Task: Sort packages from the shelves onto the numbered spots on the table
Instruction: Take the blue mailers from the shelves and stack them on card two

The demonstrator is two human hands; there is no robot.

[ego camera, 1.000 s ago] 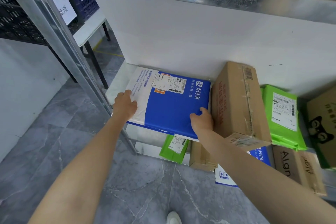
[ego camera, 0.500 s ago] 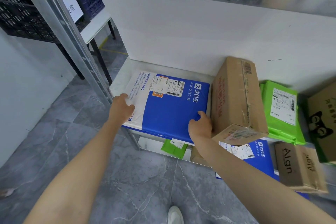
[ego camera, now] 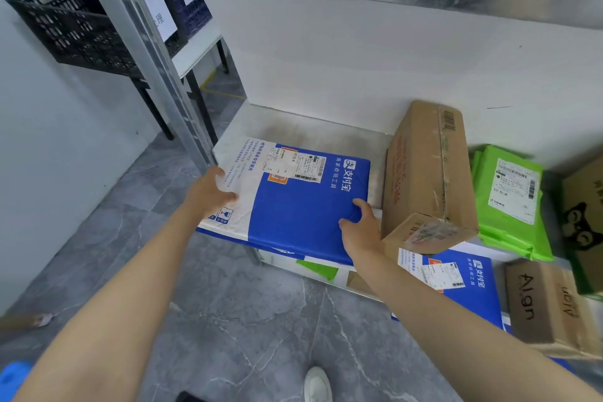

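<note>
Hands grip your blue-and-white package (ego camera: 293, 202): left hand (ego camera: 208, 194) closed on its left edge, right hand (ego camera: 360, 232) clasping the near right corner.

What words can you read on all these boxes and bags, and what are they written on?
"支付宝" and "商家收钱工具": the blue and white package held by both hands.
"支付宝": the lower blue package.
"Align": the low brown box.
"理": the white sign behind the post.
Shipping labels, the red print on the upright cardboard box and the green bag label: too small or blurred.
</note>
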